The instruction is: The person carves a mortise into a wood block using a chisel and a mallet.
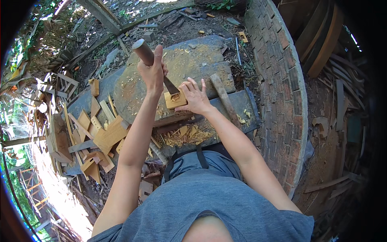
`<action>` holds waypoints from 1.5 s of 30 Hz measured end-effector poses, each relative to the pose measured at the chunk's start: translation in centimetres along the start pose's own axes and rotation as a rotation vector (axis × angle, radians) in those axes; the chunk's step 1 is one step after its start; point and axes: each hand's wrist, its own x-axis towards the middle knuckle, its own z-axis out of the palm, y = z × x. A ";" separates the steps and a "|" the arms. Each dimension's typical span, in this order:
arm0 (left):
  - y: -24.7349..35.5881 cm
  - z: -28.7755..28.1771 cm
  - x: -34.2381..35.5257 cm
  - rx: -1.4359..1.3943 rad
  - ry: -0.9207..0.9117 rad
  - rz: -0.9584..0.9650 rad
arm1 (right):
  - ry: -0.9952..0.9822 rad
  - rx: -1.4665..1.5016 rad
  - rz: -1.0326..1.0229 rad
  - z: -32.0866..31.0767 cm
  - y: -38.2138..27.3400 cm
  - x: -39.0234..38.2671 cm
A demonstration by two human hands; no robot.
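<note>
A brick wall (pixel 284 94) curves up the right side, and beside it a broad slab (pixel 201 52) serves as the work surface, dusted with yellow sawdust. Left of the person lies a heap of offcuts (pixel 109 135), boards and slivers at all angles; a stick (pixel 225 99) rests on the right part of the slab. The chisel (pixel 144 53) stands tilted over the near part of the slab, its thick round handle up and its blade slanting down to the block (pixel 173 103). The left hand (pixel 152 76) is closed around the handle, thumb pointing up along it, while the right hand (pixel 196 98) grips the block from its right side, some fingers lifted and spread. The block, small and yellow, sits between the forearms just beyond the chips (pixel 189 135). In its top is a hollow (pixel 175 97) — already opened, so the cutting looks well begun, though loose shavings and a ragged floor suggest that clearing and trimming remain. How deep it goes, or whether it breaks through, cannot be told. The chisel's edge is lost among the shavings, most of the left hand's fingers are hidden behind its own back, and the right hand covers the block's right end — so the grip there shows only in part.
</note>
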 end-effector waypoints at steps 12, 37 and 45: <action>-0.3 0.7 0.8 0.037 -0.014 0.016 | 0.058 0.025 -0.020 0.3 0.1 -0.1; -0.1 1.3 0.8 0.047 -0.079 0.029 | 0.048 0.044 -0.014 0.0 0.0 -0.1; -0.1 0.5 0.7 0.065 -0.048 0.005 | 0.040 0.038 -0.009 0.2 0.0 -0.1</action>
